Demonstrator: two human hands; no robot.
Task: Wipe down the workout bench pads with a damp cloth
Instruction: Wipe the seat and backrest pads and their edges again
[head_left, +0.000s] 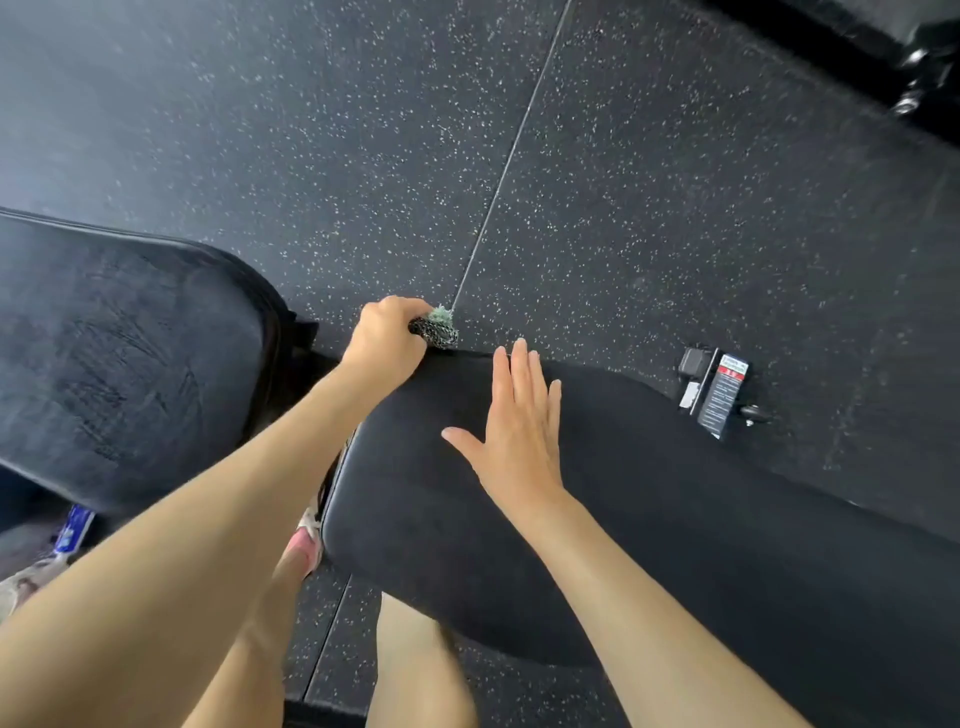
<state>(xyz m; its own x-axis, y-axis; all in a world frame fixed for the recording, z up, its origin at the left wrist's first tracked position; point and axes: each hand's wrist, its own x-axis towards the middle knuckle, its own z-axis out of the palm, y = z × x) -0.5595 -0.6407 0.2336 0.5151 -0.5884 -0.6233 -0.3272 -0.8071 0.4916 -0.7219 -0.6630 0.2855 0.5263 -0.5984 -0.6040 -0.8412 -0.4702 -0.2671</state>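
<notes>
**While you're at that far edge, spread the cloth out**

Since your left hand (387, 338) has the cloth (439, 327) bunched tight in its fist at the far rim of the seat pad (675, 493), mid-frame, I'd unfold it so more fabric touches. Your right hand (519, 431) lies flat on the pad, fingers straight, holding nothing, which is a good brace. Pull toward yourself in overlapping strokes.

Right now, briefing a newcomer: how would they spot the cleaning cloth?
Start at the smooth black bench pad on the right. At its far corner the left hand grips the cloth: a bunched wad, pale green fuzz over dark speckled weave; nothing nearby is green.
</notes>
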